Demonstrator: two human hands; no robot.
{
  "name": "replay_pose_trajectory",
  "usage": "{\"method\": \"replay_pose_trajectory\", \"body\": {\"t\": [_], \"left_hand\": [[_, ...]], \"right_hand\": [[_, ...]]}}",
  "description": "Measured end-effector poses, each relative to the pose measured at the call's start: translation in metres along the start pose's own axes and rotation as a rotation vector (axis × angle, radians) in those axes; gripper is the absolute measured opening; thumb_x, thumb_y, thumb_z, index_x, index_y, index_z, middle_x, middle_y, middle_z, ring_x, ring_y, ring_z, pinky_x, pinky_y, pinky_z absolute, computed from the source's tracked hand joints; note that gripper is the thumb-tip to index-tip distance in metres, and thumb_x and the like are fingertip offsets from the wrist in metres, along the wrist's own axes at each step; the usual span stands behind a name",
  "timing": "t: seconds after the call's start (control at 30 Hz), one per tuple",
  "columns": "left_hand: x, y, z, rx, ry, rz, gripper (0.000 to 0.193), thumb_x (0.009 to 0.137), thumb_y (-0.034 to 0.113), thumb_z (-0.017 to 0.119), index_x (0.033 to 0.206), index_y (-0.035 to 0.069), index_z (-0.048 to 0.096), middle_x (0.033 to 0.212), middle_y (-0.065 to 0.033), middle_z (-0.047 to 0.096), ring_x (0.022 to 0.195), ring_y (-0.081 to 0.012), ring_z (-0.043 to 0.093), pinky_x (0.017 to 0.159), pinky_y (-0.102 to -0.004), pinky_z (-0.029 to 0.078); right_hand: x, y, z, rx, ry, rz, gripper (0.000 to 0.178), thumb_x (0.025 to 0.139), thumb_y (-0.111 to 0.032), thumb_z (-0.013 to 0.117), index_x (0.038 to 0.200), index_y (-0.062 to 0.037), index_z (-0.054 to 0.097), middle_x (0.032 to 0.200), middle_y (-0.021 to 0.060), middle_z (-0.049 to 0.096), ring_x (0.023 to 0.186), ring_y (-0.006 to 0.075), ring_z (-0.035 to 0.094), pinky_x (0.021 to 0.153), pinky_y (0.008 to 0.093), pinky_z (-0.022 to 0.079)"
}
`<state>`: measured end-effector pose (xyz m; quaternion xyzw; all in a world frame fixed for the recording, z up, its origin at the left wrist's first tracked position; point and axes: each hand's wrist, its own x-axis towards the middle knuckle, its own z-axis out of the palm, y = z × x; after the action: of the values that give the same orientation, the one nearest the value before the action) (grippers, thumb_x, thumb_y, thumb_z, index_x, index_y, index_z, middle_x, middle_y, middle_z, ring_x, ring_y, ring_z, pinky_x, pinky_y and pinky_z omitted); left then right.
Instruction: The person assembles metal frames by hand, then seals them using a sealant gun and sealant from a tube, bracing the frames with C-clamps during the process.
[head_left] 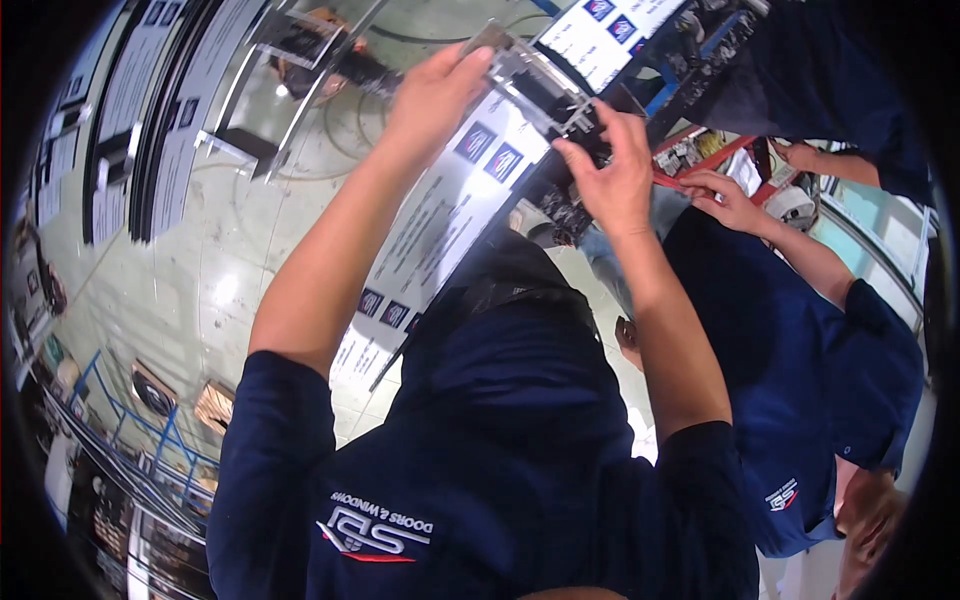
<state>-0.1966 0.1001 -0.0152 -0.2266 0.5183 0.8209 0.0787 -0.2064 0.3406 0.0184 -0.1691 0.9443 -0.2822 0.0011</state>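
Holds a silver metal section (531, 76) high in the view, ahead of the body, between left hand (432, 102) and right hand (620, 172). Grips the upper left corner with the left hand, thumb laid over the edge, other fingers mostly out of sight. Closes on the opposite, lower right end with the right hand, thumb on the near side, fingers on the far side. Lies to the right of the left hand and just up and left of the right hand, touching both. Runs lengthwise from upper left to lower right, slanting across the view, dark hollow part facing the camera. Sits crosswise at the upper end of a long white-filmed profile (440, 215), itself stretching down and to the left between the forearms. Cannot tell about any join between section and profile. Shows a second filmed profile (603, 45) just beyond, to the upper right. Has, farther right, a co-worker (775, 300) in dark blue, one hand near a red-edged tray (717, 160).
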Motion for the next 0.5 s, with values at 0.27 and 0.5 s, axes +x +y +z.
{"method": "replay_pose_trajectory", "body": {"t": [0.27, 0.5], "left_hand": [[-0.056, -0.024, -0.017, 0.131, 0.269, 0.253, 0.075, 0.099, 0.044, 0.070, 0.151, -0.004, 0.043, 0.149, -0.0213, 0.054, 0.132, -0.0296, 0.057, 0.112, -0.0403, 0.045], [-0.164, -0.064, -0.008, 0.741, 0.432, 0.496, 0.072, 0.091, 0.034, 0.076, 0.149, 0.000, 0.048, 0.141, -0.0253, 0.060, 0.132, -0.0383, 0.057, 0.111, -0.0434, 0.044]], "right_hand": [[-0.004, 0.000, -0.004, 0.015, -0.064, -0.060, 0.075, 0.078, -0.027, 0.091, 0.140, -0.0022, 0.057, 0.123, 0.0155, 0.061, 0.103, 0.0291, 0.062, 0.093, 0.0403, 0.053], [0.000, 0.014, 0.001, -0.040, -0.040, -0.113, 0.064, 0.085, -0.040, 0.083, 0.135, -0.0058, 0.062, 0.121, 0.0145, 0.064, 0.107, 0.0310, 0.065, 0.093, 0.0406, 0.053]]}}
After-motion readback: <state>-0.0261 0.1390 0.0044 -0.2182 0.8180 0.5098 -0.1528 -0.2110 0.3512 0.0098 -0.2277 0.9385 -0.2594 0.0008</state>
